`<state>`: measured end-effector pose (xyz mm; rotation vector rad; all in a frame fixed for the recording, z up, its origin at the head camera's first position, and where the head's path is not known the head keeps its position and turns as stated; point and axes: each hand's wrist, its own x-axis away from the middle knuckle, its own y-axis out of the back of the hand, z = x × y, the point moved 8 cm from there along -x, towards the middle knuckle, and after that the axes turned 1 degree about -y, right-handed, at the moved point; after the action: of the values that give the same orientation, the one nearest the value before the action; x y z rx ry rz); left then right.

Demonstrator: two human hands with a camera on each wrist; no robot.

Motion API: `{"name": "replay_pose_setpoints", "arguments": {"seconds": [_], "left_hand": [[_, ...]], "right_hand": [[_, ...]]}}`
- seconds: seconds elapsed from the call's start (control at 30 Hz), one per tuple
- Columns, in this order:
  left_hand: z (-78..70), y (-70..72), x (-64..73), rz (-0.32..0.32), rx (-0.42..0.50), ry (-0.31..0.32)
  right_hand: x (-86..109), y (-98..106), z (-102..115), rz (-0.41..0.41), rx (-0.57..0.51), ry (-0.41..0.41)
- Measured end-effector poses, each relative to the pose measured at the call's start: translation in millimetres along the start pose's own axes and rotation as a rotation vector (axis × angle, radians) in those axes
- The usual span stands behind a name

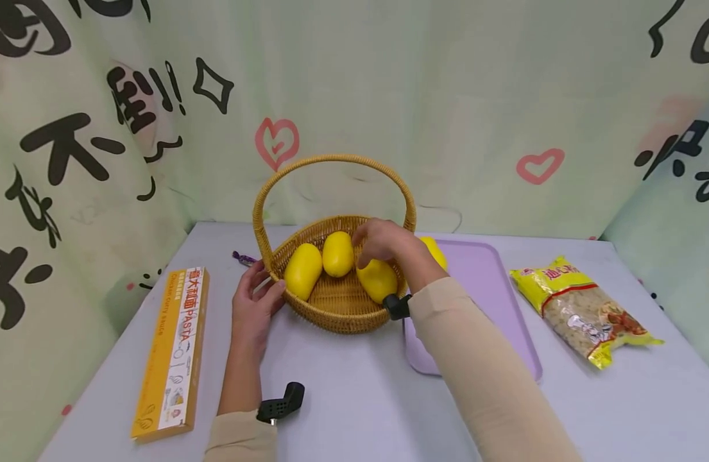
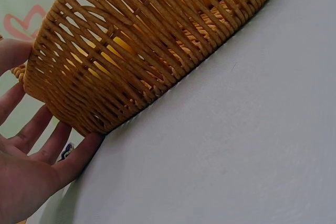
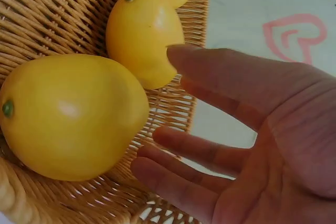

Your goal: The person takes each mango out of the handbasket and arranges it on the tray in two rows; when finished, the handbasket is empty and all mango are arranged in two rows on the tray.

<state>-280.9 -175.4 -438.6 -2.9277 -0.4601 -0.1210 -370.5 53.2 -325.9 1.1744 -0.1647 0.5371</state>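
A wicker basket [image 1: 337, 321] with a tall arched handle [image 1: 334, 158] stands on the table, three yellow mangoes inside. One mango [image 1: 303, 271] lies at the left, another [image 1: 338, 254] at the back, and the third [image 1: 377, 281] at the right. My left hand [image 1: 256, 301] holds the basket's left side, thumb by the rim and fingers against the outer weave [image 2: 105, 66]. Over the basket's right part is my right hand [image 3: 262, 129], its fingers loosely bent with nothing between them, beside the right mango [image 3: 73, 116]. In the right wrist view, its thumb tip overlaps the back mango [image 3: 144, 35].
Right of the basket lies a purple tray [image 1: 498, 295], with another yellow fruit [image 1: 434, 251] partly hidden by my right arm. Farther right is a yellow-topped food bag [image 1: 585, 311]. A pasta box [image 1: 169, 353] lies at the left, and a small purple wrapped item [image 1: 244, 258] behind my left hand.
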Motion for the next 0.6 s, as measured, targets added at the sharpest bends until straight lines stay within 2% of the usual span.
{"name": "replay_pose_setpoints", "arguments": {"seconds": [0.33,0.6], "left_hand": [[-0.2,-5.5,-1.0,0.008,-0.003,-0.011],[0.0,-0.2,-0.2,0.000,-0.003,0.000]], "right_hand": [[-16.2,-11.9,-15.0,0.085,0.035,-0.019],[-18.6,-19.2,-16.5,0.156,0.035,-0.038]]}}
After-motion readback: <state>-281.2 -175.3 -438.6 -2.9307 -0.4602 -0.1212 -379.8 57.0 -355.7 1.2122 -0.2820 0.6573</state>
